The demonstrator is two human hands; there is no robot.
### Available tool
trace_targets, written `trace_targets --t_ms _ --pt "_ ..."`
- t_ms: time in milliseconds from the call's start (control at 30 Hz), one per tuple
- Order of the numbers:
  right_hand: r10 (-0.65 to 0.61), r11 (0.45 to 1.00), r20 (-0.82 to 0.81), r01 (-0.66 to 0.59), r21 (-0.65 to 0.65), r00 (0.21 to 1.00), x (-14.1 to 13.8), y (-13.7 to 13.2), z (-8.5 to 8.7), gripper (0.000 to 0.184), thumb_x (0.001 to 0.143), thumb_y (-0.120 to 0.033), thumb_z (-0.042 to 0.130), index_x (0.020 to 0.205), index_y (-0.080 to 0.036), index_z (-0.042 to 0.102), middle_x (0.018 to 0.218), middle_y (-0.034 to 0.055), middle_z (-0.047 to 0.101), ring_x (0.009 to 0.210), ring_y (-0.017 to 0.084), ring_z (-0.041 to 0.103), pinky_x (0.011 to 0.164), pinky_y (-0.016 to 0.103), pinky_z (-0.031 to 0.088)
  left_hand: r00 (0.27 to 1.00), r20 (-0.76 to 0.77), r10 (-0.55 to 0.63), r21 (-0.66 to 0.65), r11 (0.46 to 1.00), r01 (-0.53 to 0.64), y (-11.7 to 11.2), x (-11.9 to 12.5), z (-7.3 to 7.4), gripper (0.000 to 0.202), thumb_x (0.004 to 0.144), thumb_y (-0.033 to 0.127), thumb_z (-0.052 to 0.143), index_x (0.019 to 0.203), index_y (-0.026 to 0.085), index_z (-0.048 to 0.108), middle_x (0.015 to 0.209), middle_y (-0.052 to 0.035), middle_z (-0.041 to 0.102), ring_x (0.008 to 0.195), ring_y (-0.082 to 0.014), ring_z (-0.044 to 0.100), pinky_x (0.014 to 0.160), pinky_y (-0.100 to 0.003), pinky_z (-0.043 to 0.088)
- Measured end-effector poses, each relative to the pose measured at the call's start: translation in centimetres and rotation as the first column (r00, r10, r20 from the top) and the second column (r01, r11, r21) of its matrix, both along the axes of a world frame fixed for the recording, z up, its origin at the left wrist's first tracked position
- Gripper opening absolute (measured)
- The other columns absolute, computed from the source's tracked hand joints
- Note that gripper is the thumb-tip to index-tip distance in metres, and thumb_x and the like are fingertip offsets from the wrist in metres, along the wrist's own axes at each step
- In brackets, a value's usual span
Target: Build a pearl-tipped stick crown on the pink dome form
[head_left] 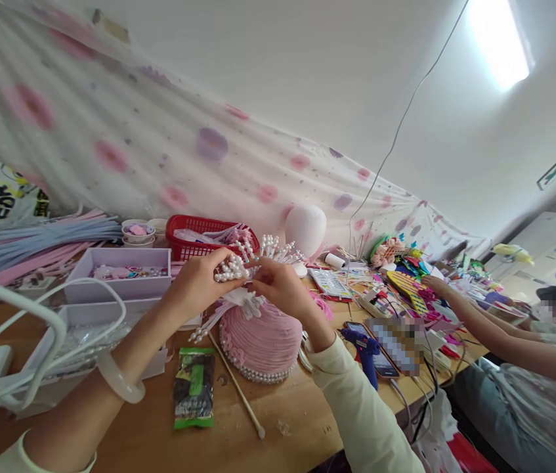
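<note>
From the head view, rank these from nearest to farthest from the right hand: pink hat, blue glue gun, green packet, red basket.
1. Pink hat: just below the right hand.
2. Blue glue gun: lower right.
3. Red basket behind left, and green packet in front left: too close to call.

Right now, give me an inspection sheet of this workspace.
Surface: wooden table, crowded.
Job's things: pearl sticks held above a pink ribbed piece edged with pearls.
Clutter: green packet, wooden stick, red basket, lilac trays, blue glue gun, phones.
Fingers: left hand and right hand both pinch the pearl sticks.
Cables: white cord at left; thin wire hanging from the ceiling.
Surroundings: floral curtain; another person's arm at right.
</note>
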State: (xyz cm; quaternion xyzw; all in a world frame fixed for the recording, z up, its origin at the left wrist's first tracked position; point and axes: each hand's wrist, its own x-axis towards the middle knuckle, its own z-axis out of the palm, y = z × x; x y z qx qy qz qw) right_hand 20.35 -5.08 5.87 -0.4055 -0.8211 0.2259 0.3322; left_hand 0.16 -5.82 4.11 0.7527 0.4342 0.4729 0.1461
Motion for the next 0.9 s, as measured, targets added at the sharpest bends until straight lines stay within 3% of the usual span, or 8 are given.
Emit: trace_targets --t_ms 167,433,700,800,900 --pt "-0.019 0.999 -0.109 0.024 0.048 0.994 0.0 -0.3 -0.8 0.016 0.082 -0.023 0.064 0.095 -0.022 0.054 0.077 -0.0013 0.071 0.068 0.014 0.066 0.064 0.026 0.049 1.0 -0.009 0.005 0.002 1.0 -0.005 0.3 -0.1 -0.2 0.036 0.079 0.046 0.067 0.104 0.018 0.066 0.089 -0.0046 0.075 0.08 -0.0235 0.07 0.068 -0.031 0.045" --pt "-0.078 0.985 -0.222 0.11 0.134 0.972 -0.5 -0.6 -1.5 0.006 0.082 -0.027 0.066 0.083 -0.021 0.064 0.079 0.0004 0.071 0.069 0.013 0.064 0.066 0.026 0.049 0.998 0.058 -0.023 0.019 1.0 0.022 0.1 0.1 -0.2 0.047 0.077 0.047 0.067 0.115 0.02 0.063 0.113 -0.0064 0.075 0.094 -0.0244 0.071 0.08 -0.032 0.049" --pt "-0.066 0.995 -0.258 0.083 0.057 0.964 -0.9 -0.8 -1.4 0.017 0.077 -0.025 0.069 0.086 -0.022 0.056 0.075 -0.0021 0.067 0.065 0.013 0.063 0.062 0.026 0.048 0.998 0.035 0.048 0.017 0.999 -0.049 -0.2 0.4 -0.2 0.039 0.077 0.042 0.064 0.11 0.02 0.064 0.102 -0.0057 0.076 0.088 -0.0248 0.071 0.076 -0.033 0.048" --pt "-0.065 0.996 -0.293 0.082 0.046 0.954 -0.9 -1.2 -2.6 0.02 0.08 -0.029 0.07 0.09 -0.023 0.054 0.078 -0.0016 0.067 0.065 0.013 0.063 0.061 0.025 0.048 0.998 0.03 0.048 0.028 0.998 -0.048 -0.2 0.4 -0.2 0.035 0.078 0.04 0.062 0.107 0.021 0.065 0.1 -0.004 0.076 0.083 -0.0226 0.07 0.074 -0.031 0.048" --pt "-0.083 0.988 -0.368 0.123 0.088 0.926 -0.5 -1.6 -4.2 0.011 0.088 -0.031 0.061 0.094 -0.023 0.057 0.077 -0.0015 0.066 0.059 0.012 0.06 0.057 0.025 0.047 0.998 0.014 0.064 0.02 0.998 -0.065 -0.2 0.4 0.0 0.037 0.077 0.042 0.062 0.107 0.021 0.065 0.098 -0.004 0.076 0.08 -0.0218 0.069 0.072 -0.031 0.047"
